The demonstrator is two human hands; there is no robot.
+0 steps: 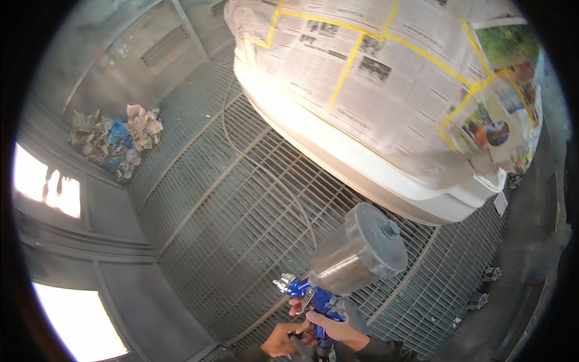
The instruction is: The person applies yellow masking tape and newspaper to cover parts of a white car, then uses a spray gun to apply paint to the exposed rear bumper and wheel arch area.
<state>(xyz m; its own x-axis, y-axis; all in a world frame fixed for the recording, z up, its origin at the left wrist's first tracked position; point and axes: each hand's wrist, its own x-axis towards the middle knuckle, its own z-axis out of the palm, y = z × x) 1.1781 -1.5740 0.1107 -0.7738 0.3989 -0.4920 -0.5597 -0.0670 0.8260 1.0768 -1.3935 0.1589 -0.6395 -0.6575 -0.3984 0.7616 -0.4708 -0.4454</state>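
A blue spray gun [329,306] with a silver nozzle and a large grey paint cup [347,265] is low in the head view, tilted, its nozzle to the left. My right hand [339,330] is closed around its handle, fingers by the trigger. My left hand [281,339] is closed at the lower end of the handle, its fingertips partly hidden. Beyond the gun stands a white vehicle body [368,161]. Newspaper [386,90] joined with yellow tape [345,72] covers its upper part, leaving a white lower edge bare.
A metal grating floor [205,241] spreads under everything. A thin hose [278,182] curves across it. Crumpled paper and blue sheeting [120,137] lie heaped by the left wall, below panels with bright windows [78,320]. Small scraps [478,300] lie along the right edge.
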